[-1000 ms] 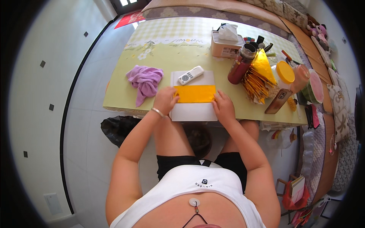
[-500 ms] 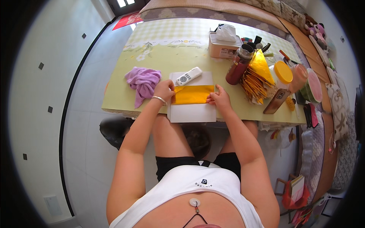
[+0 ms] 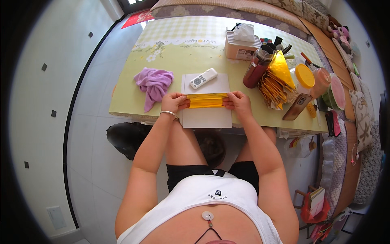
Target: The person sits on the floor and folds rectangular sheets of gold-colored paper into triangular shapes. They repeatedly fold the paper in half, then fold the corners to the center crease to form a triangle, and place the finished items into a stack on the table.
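A strip of shiny gold foil paper point(image 3: 206, 101) is held out between my two hands, its upper edge curled. My left hand point(image 3: 175, 101) pinches its left end. At the other end, my right hand point(image 3: 239, 102) pinches it between thumb and fingers. Beneath lies a white board point(image 3: 207, 118), near the table's front edge. A white remote control point(image 3: 203, 78) rests aslant on the board's far part, just beyond the foil. To the left of the board is a crumpled purple cloth point(image 3: 153, 84).
On the right stand a dark red thermos point(image 3: 256, 69), a stack of folded gold paper point(image 3: 277, 81), a yellow-lidded jar point(image 3: 304, 76) and a propped phone point(image 3: 296, 107). A tissue box point(image 3: 242, 45) sits farther back on the table point(image 3: 122, 91). Below the table is a dark bin point(image 3: 213, 150).
Both hands have drawn the foil's near edge upward, so the strip looks narrower and curled. My right fingers have closed on its right end. The view has shifted slightly.
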Tool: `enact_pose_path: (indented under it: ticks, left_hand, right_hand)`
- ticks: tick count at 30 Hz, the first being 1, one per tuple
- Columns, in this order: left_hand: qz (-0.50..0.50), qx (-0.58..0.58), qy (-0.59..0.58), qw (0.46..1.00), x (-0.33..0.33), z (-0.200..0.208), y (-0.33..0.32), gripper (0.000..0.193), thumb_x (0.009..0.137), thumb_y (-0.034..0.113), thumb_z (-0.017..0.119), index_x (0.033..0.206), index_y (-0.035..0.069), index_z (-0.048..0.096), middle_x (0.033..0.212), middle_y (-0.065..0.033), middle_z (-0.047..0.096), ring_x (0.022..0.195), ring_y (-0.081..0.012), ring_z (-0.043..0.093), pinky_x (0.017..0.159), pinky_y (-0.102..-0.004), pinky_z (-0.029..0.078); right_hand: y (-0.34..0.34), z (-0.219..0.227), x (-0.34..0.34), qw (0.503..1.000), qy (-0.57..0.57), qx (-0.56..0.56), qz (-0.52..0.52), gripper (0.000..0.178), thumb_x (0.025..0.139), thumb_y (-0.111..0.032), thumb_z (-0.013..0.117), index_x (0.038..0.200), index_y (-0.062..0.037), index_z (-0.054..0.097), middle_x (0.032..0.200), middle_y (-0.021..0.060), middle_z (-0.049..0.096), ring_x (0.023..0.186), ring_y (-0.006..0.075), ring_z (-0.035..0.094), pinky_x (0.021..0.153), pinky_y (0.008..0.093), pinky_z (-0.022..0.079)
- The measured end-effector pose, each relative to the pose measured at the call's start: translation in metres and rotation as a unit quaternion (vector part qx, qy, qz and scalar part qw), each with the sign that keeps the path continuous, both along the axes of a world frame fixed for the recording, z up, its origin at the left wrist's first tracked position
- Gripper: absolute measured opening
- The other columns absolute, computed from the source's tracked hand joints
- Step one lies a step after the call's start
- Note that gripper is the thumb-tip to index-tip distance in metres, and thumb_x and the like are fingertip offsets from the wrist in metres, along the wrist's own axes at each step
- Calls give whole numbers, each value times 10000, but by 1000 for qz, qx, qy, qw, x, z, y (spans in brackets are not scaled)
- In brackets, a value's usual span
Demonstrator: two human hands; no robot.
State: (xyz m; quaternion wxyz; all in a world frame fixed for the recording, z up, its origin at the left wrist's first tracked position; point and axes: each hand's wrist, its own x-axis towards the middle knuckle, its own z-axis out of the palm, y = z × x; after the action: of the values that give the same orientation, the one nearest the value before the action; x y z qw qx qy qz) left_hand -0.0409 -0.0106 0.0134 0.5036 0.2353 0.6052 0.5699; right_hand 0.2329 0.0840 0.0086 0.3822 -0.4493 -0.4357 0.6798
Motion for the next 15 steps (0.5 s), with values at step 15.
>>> enact_pose_path:
  ticks: [15]
  left_hand:
    - [-54,126,422,896,-5,-28,-9,172,841,140,751,823,-24,702,797,-89,695,542,-138,598,537,-293,482]
  right_hand:
    - [-20,19,10,970,-220,96,47,222,936,-186,676,839,12,647,673,78,670,540,121,629,517,266,514]
